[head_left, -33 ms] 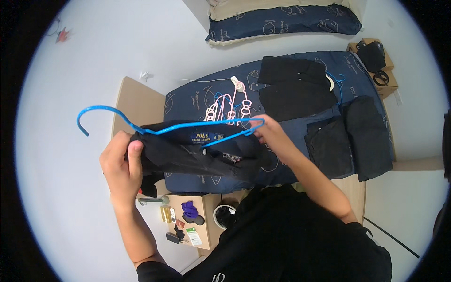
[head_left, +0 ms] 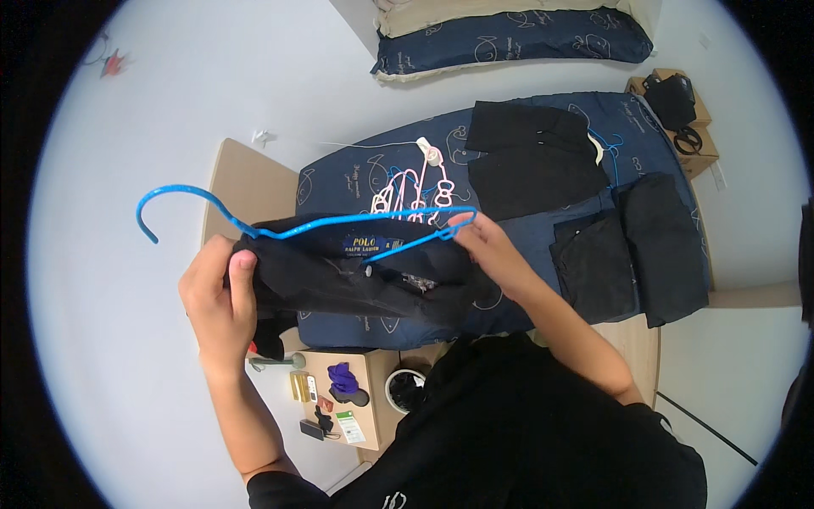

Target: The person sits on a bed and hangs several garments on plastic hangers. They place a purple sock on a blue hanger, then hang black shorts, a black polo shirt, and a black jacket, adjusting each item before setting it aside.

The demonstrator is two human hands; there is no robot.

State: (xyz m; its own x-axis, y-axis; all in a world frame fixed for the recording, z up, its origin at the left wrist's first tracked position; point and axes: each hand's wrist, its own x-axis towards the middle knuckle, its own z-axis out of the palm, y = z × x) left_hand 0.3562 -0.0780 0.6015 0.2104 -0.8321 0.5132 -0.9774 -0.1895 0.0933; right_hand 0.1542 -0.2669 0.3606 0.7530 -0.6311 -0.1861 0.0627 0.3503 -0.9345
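In front of me I hold black trousers (head_left: 309,276) by the waistband, with a dark label and a button showing at the opening. My left hand (head_left: 212,288) is closed on the left end of the waistband, thumb on the front. A blue hanger (head_left: 339,218) lies along the opening, its hook sticking out to the left above that hand. One lower bar of the hanger dips into the trousers. My right hand (head_left: 498,257) is closed at the hanger's right end; its fingertips are partly hidden, and the trousers' right side lies just beneath.
A bed (head_left: 339,182) with dark blue patterned bedding holds pink and white hangers (head_left: 415,191), black garments (head_left: 538,161) and folded dark clothes (head_left: 661,246). Cardboard boxes (head_left: 699,157) stand at the far right. Below left are a small table (head_left: 356,394) with odds and ends and a bin (head_left: 405,390).
The hanger's right end has risen slightly against the trousers, and my right hand has shifted a little with it. My left hand has hardly moved.
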